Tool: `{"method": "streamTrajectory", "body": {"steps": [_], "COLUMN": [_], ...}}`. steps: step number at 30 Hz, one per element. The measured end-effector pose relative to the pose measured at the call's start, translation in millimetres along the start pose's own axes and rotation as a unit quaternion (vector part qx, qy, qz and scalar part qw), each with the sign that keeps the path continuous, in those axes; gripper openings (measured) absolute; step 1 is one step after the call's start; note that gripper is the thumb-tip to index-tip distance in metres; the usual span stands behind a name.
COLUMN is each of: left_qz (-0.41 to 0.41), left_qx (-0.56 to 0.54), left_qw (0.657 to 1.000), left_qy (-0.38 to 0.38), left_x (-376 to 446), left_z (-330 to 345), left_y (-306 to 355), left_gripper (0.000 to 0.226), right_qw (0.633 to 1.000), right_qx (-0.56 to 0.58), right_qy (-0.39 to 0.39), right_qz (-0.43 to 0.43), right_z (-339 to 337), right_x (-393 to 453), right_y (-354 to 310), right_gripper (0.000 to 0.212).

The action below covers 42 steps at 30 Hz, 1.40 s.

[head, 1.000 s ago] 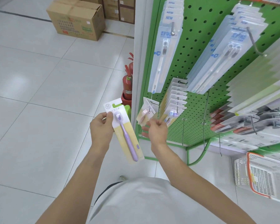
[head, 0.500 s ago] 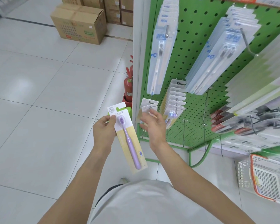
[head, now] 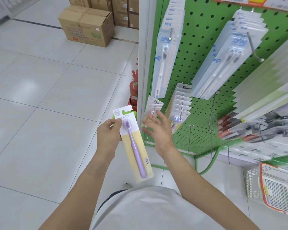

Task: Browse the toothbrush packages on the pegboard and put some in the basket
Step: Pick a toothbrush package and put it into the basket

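Observation:
My left hand (head: 108,136) pinches the top of a white and yellow card package with a purple toothbrush (head: 134,146); it hangs tilted below the hand. My right hand (head: 158,130) hovers with spread fingers just in front of a small stack of pale packages (head: 152,107) on a low peg of the green pegboard (head: 201,47), holding nothing. Next to them hangs a row of similar packages (head: 179,105). Above are long clear blister packs (head: 165,63) and a second row (head: 226,63). The white basket with an orange rim (head: 276,188) stands on the floor at lower right.
A red fire extinguisher (head: 134,90) stands by the white post at the rack's left edge. Cardboard boxes (head: 86,25) sit on the tiled floor farther back. Bare hooks (head: 189,138) stick out low on the pegboard. More packages (head: 264,127) crowd the right side.
My right hand has let go of the small packages on the low peg and drawn back with fingers spread. The left hand keeps holding the purple toothbrush package.

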State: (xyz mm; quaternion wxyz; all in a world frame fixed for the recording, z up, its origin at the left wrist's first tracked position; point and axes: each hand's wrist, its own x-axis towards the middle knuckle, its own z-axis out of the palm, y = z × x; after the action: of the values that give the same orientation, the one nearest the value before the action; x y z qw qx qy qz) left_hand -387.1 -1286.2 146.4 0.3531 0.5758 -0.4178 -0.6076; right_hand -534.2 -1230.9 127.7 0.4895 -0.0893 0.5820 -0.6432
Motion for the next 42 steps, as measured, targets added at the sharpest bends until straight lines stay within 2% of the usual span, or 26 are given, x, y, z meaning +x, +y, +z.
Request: {"method": "streamTrajectory", "body": {"steps": [2,4,6,11,15,20,24,27,33,36,42], "left_qz": [0.000,0.003,0.009,0.043,0.057,0.067,0.078,0.087,0.094,0.090,0.084], "left_qx": [-0.002,-0.001,-0.003,0.015,0.045,0.074,0.140,0.164,0.159,0.161,0.191], "left_qw": [1.000,1.000,0.999,0.994,0.991,0.986,0.974,0.970,0.976,0.975,0.964], "left_qy": [-0.010,-0.024,-0.036,-0.095,-0.116,-0.130,-0.160,-0.154,-0.115,-0.127,-0.163], "left_x": [-3.0,-7.4,-13.3,-29.6,-38.5,-50.3,-56.2,-61.0,-68.5,-73.2,-81.9], "left_z": [-0.1,-0.3,-1.6,-5.8,-7.8,-4.9,-5.8,-2.2,5.9,8.2,14.0], "left_y": [1.6,4.0,8.6,27.3,37.3,42.8,45.2,45.5,43.6,43.1,39.5], "left_gripper": [0.020,0.020,0.018,0.017,0.017,0.015,0.023,0.028,0.033,0.036,0.037], "right_qw": [0.999,0.995,0.985,0.978,0.975,0.965,0.959,0.949,0.943,0.945,0.968], "right_qx": [-0.012,-0.051,-0.093,-0.149,-0.166,-0.214,-0.239,-0.262,-0.272,-0.267,-0.187], "right_qy": [-0.008,-0.064,-0.123,-0.141,-0.151,-0.107,-0.085,-0.084,-0.076,-0.068,-0.033], "right_qz": [0.028,0.063,0.078,0.029,-0.010,-0.109,-0.129,-0.155,-0.174,-0.177,-0.162], "right_z": [-2.5,-5.7,-9.1,-9.4,-11.4,-10.8,-13.8,-17.6,-17.5,-16.8,-21.1], "right_x": [-9.2,-20.4,-29.3,-41.1,-49.6,-58.0,-61.3,-63.3,-71.8,-76.2,-77.8], "right_y": [-0.1,-2.4,-2.9,-7.8,-13.5,-15.6,-16.6,-19.0,-22.7,-23.6,-21.4], "right_gripper": [0.040,0.017,0.007,0.018,0.013,0.033,0.026,0.007,0.019,0.018,0.017]}}
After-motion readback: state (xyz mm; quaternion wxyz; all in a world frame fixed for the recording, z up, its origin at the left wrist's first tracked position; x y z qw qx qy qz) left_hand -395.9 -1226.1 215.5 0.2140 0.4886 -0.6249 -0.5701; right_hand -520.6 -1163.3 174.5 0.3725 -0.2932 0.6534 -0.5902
